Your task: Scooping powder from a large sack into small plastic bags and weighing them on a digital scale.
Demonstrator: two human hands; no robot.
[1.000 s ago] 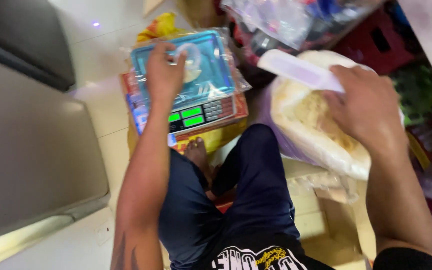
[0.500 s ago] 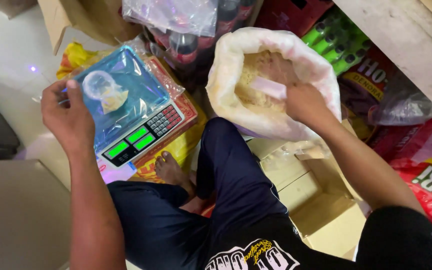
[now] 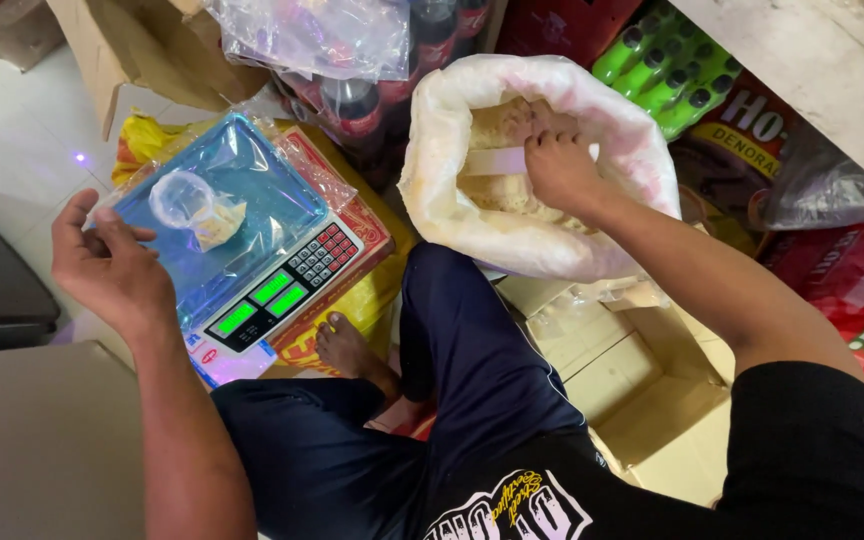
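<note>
One digital scale at 9 o'clock; one small plastic bag on it; one white sack at 12 o'clock; two hands: left hand, right hand.

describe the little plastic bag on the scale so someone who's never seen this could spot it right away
Find the digital scale with its blue pan and green lit displays, beside the left hand. On the pan's far-left part lies a small clear plastic bag holding a little pale yellowish food. It is the only thing on the pan, far smaller than the white sack.

Green-lit screen on the blue plastic-wrapped scale at eight o'clock; white sack at centre; red printed packages at three o'clock.
</note>
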